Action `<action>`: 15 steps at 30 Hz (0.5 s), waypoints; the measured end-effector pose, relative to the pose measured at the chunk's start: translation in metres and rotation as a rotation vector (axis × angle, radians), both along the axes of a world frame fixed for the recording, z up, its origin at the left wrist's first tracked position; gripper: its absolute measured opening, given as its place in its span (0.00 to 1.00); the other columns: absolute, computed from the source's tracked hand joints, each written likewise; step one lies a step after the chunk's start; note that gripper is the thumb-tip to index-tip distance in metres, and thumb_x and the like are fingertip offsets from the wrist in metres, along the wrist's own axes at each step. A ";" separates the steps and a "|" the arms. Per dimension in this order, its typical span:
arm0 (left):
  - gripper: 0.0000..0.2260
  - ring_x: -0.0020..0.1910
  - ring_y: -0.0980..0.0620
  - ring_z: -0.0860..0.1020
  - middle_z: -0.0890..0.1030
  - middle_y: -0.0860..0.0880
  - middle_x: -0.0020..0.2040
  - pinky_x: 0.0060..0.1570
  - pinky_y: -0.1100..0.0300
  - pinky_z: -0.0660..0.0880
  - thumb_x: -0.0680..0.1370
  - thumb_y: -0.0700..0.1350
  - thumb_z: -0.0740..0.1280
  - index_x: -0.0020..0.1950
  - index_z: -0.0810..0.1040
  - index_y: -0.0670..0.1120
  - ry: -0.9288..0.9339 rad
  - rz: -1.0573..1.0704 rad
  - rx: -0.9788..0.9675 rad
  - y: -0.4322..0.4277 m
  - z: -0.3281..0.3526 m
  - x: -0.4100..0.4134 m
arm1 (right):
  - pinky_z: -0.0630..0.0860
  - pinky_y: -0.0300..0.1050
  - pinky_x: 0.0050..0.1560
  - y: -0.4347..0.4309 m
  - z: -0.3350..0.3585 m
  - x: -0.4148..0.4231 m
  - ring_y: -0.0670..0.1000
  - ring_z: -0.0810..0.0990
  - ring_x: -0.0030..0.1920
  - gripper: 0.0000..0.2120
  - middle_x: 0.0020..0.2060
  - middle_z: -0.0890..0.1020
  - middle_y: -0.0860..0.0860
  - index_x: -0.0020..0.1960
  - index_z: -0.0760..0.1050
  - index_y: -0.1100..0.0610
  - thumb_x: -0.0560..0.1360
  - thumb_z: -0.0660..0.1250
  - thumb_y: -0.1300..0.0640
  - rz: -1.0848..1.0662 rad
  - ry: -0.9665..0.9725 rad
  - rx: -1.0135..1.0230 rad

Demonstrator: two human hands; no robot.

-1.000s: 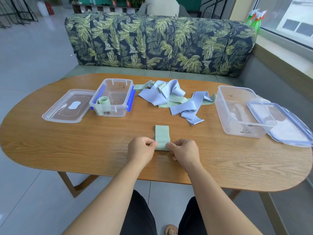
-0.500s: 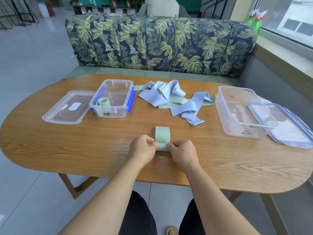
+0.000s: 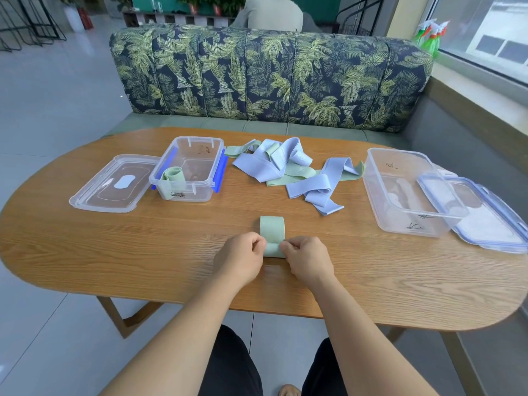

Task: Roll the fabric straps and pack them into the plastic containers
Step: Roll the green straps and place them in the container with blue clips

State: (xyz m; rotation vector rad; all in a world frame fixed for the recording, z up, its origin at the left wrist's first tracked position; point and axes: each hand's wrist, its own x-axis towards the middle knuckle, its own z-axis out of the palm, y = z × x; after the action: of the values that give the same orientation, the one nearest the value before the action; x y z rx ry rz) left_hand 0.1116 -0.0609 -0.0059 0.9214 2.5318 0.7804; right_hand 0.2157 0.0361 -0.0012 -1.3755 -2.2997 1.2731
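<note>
– Rolling was your step: your left hand (image 3: 243, 258) and right hand (image 3: 307, 260) sat side by side at the near middle of the table (image 3: 114, 252), fingers curled in, tips pinching the near end of a green strap (image 3: 273, 230) from either side. The rest of it lay flat, running away from you.

– And you had barely started, I'd say. One green roll (image 3: 171, 175) stood in the left box (image 3: 200, 195), its lid (image 3: 114, 184) off beside it. The right box (image 3: 371, 178) looked empty, its lid (image 3: 491, 221) leaning against its right side. The pile (image 3: 285, 170) of lilac and green straps lay far of your hands, between the boxes.

– So your next move called for turning the pinched end over itself, both thumbs even, or the roll would cone.

– Then a firm hold while you carried it left, I'd guess, since the green one went there. Loose, it would spring open.

– Could you read anything?

– Dark handwritten marks showed on both boxes' near and far walls, but too small for me to read. The left lid had a blank white patch. I made out no brand on your strap.
</note>
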 end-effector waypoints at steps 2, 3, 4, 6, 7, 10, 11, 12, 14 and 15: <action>0.12 0.46 0.47 0.78 0.81 0.51 0.44 0.47 0.53 0.77 0.80 0.51 0.59 0.47 0.80 0.49 0.018 0.006 -0.011 0.000 0.001 0.002 | 0.76 0.46 0.44 -0.003 -0.001 0.000 0.53 0.80 0.44 0.08 0.40 0.82 0.49 0.50 0.81 0.50 0.76 0.64 0.50 -0.059 0.018 0.029; 0.12 0.45 0.46 0.78 0.81 0.50 0.43 0.46 0.53 0.76 0.80 0.51 0.59 0.46 0.79 0.47 0.021 0.006 -0.014 0.000 0.001 0.002 | 0.76 0.46 0.46 -0.005 -0.001 0.000 0.53 0.80 0.47 0.10 0.42 0.82 0.48 0.53 0.80 0.51 0.76 0.64 0.49 -0.092 0.019 0.068; 0.13 0.43 0.45 0.78 0.81 0.48 0.41 0.43 0.54 0.75 0.80 0.50 0.59 0.44 0.79 0.45 0.021 0.008 -0.012 0.002 0.001 0.001 | 0.74 0.45 0.45 -0.007 -0.002 0.001 0.52 0.79 0.49 0.11 0.44 0.81 0.47 0.54 0.79 0.50 0.76 0.64 0.48 -0.106 0.012 0.122; 0.13 0.37 0.45 0.75 0.79 0.47 0.37 0.37 0.56 0.71 0.80 0.49 0.60 0.41 0.77 0.43 0.012 0.024 -0.006 0.004 0.001 0.000 | 0.69 0.43 0.45 -0.010 -0.004 0.003 0.50 0.78 0.52 0.11 0.51 0.80 0.45 0.57 0.79 0.47 0.78 0.62 0.47 -0.065 -0.013 0.225; 0.13 0.36 0.46 0.73 0.78 0.47 0.35 0.36 0.57 0.70 0.80 0.48 0.60 0.40 0.77 0.42 0.009 0.032 -0.004 0.005 0.001 0.000 | 0.67 0.43 0.45 -0.011 -0.004 0.003 0.50 0.77 0.54 0.12 0.55 0.78 0.46 0.58 0.79 0.47 0.80 0.60 0.47 -0.030 -0.030 0.250; 0.13 0.36 0.46 0.73 0.78 0.48 0.36 0.37 0.56 0.71 0.79 0.48 0.61 0.41 0.78 0.43 0.012 0.037 -0.012 0.006 0.002 0.000 | 0.68 0.43 0.46 -0.004 -0.003 0.000 0.52 0.76 0.56 0.14 0.59 0.77 0.48 0.58 0.80 0.49 0.81 0.57 0.49 0.059 -0.071 0.236; 0.12 0.39 0.46 0.76 0.79 0.49 0.38 0.39 0.55 0.73 0.80 0.49 0.61 0.42 0.78 0.44 0.015 0.033 -0.015 0.006 0.003 0.000 | 0.70 0.44 0.47 -0.001 -0.002 -0.002 0.52 0.77 0.55 0.14 0.58 0.77 0.48 0.56 0.80 0.50 0.81 0.57 0.50 0.083 -0.076 0.235; 0.11 0.44 0.47 0.78 0.80 0.51 0.42 0.42 0.55 0.74 0.80 0.50 0.61 0.45 0.79 0.47 0.017 0.034 -0.013 0.006 0.003 0.000 | 0.70 0.44 0.46 0.001 -0.002 -0.003 0.52 0.76 0.55 0.15 0.58 0.76 0.49 0.56 0.81 0.51 0.81 0.57 0.50 0.108 -0.082 0.240; 0.10 0.52 0.51 0.78 0.80 0.54 0.53 0.50 0.56 0.75 0.80 0.50 0.62 0.56 0.79 0.51 0.018 0.045 0.026 0.005 0.003 0.000 | 0.69 0.44 0.46 0.004 -0.004 -0.004 0.52 0.74 0.58 0.15 0.58 0.74 0.49 0.57 0.81 0.51 0.81 0.56 0.51 0.156 -0.080 0.264; 0.11 0.54 0.51 0.78 0.80 0.54 0.55 0.54 0.56 0.75 0.79 0.50 0.62 0.60 0.78 0.51 0.011 0.042 0.056 0.006 0.001 -0.001 | 0.68 0.43 0.46 0.004 -0.005 -0.005 0.51 0.72 0.60 0.15 0.60 0.73 0.48 0.57 0.81 0.53 0.82 0.56 0.52 0.176 -0.067 0.279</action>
State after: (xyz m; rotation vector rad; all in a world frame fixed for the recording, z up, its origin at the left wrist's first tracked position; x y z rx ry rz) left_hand 0.1105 -0.0549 -0.0046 0.8948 2.5581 0.8656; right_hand 0.2111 0.0404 -0.0067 -1.1614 -2.5736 0.9125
